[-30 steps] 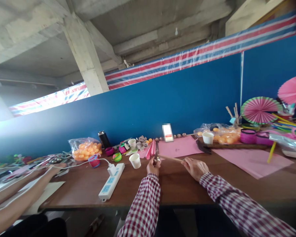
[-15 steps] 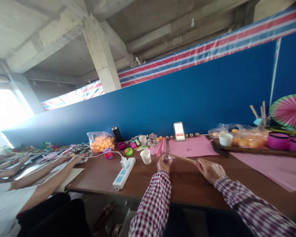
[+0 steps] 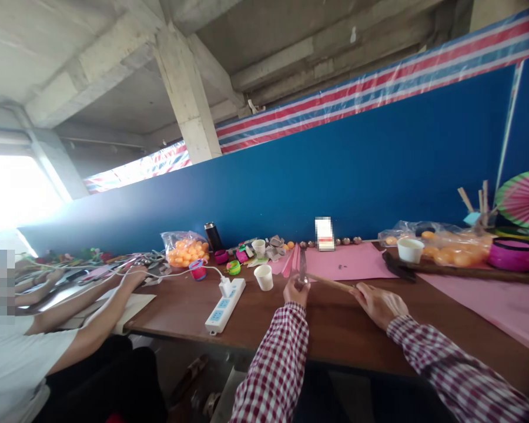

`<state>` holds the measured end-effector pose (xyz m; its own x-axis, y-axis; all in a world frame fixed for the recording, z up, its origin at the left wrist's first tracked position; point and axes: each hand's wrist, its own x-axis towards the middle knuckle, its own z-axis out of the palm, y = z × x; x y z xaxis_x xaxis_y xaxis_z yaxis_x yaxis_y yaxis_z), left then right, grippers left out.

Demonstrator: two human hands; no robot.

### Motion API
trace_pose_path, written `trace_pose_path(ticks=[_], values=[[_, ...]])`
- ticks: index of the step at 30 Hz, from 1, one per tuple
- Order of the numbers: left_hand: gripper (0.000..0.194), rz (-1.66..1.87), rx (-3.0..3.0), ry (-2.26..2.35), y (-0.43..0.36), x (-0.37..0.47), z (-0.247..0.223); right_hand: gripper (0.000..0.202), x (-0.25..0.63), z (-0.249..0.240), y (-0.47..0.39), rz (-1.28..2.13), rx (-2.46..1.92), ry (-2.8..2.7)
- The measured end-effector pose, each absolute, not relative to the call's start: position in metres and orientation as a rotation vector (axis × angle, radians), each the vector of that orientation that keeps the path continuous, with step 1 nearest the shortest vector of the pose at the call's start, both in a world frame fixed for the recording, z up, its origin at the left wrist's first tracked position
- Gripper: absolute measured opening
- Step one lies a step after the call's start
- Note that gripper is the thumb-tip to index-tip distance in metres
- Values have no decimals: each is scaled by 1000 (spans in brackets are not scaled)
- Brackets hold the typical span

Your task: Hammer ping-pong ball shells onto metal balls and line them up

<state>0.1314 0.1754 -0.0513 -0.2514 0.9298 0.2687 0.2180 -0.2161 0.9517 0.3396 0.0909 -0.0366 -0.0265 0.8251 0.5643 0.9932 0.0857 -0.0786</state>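
closed right hand [image 3: 381,302] grips a dark-headed, pale wooden-handled hammer [image 3: 330,283] over the brown wooden table [image 3: 335,332]; left hand [image 3: 295,292] pinches a small shiny metallic piece [image 3: 306,281]. hammer: probably stiff, head-heavy, best held near the handle's end.

glare at left, dim ceiling [image 3: 268,56], stretched edges

Sleeves [image 3: 275,352]: maroon-and-white check. Handle [image 3: 334,284]: light tan. Metal piece [image 3: 306,281]: silver-grey. Desk [image 3: 176,311]: brown. Paper [image 3: 357,258]: pink, small dark marks. Power strip [image 3: 226,306]: white, sockets [image 3: 217,315] pale blue. Cup [image 3: 264,279]: white. Balls [image 3: 187,254]: orange. Flask [image 3: 213,238]: black. Tub [image 3: 510,257]: magenta, black rim. Partition [image 3: 291,194]: blue. Banner [image 3: 379,87]: red, white and blue stripes. Fan [image 3: 528,200]: pink, green edge. Co-worker's shirt [image 3: 22,361]: white.
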Motion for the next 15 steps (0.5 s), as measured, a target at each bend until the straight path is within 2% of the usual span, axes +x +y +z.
trace_pose_path(ticks=[15], values=[[39, 1620, 1361, 1353, 172, 129, -50, 39, 342, -35, 91, -378, -1895, -1845]])
